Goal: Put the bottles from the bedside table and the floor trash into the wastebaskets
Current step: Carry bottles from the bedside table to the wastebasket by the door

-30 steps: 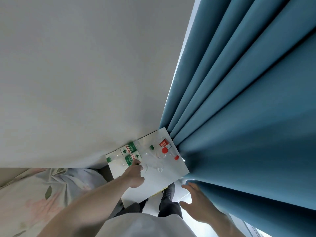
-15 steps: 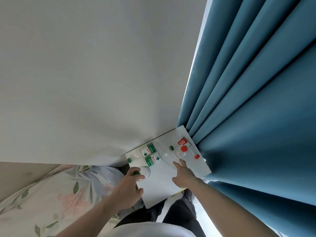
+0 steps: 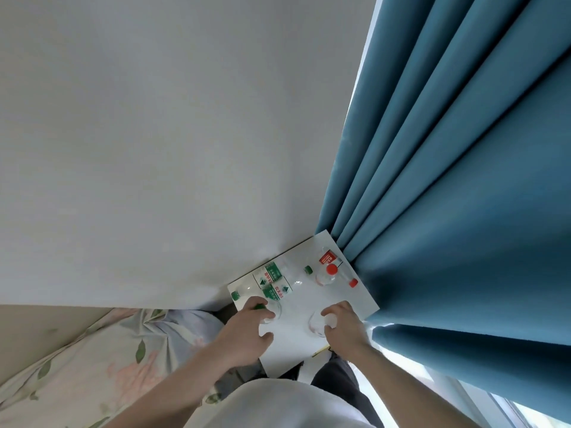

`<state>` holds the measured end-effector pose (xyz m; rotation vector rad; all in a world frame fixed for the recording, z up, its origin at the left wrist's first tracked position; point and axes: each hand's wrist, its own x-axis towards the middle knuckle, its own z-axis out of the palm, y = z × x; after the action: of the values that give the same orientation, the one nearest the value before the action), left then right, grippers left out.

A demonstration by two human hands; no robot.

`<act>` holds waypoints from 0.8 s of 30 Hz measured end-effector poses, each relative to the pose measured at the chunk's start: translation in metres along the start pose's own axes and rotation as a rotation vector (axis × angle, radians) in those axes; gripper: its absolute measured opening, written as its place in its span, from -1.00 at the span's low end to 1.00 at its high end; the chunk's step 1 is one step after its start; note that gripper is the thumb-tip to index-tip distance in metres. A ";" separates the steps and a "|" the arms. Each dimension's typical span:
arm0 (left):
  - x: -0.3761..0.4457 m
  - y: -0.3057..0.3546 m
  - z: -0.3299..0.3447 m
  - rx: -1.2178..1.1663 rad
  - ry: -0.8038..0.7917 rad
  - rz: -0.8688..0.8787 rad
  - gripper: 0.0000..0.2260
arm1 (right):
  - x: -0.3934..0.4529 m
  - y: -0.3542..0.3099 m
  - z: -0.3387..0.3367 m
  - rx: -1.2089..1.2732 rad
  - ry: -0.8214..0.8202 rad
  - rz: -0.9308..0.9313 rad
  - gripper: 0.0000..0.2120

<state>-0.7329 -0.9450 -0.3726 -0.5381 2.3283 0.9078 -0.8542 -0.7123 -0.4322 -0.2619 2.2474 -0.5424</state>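
Bottles on the white surface [image 3: 355, 299]: I've got my left hand [image 3: 247, 330] wrapped round a green-capped one [image 3: 271, 308] and my right hand [image 3: 341, 324] round a clear one [image 3: 318, 325], taking two per trip, I reckon.

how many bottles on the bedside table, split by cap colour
green-capped bottles: 3, the last held in the left hand
red-capped bottles: 2
bottle with its cap hidden, held in the right hand: 1
total: 6
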 end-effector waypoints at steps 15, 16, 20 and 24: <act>-0.014 0.093 -0.051 0.055 0.157 0.523 -0.61 | -0.154 -0.019 -0.097 0.337 0.461 -0.033 -0.70; -0.017 0.104 -0.054 0.072 0.146 0.553 -0.60 | -0.162 -0.018 -0.100 0.351 0.491 -0.041 -0.69; -0.031 0.149 -0.055 0.137 0.098 0.658 -0.64 | -0.196 -0.006 -0.105 0.429 0.571 -0.052 -0.69; -0.043 0.200 -0.047 0.175 0.031 0.778 -0.71 | -0.240 0.019 -0.107 0.464 0.691 -0.023 -0.71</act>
<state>-0.8272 -0.8342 -0.2210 0.4738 2.6374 0.9970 -0.7748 -0.5794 -0.2196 0.1691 2.6671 -1.2967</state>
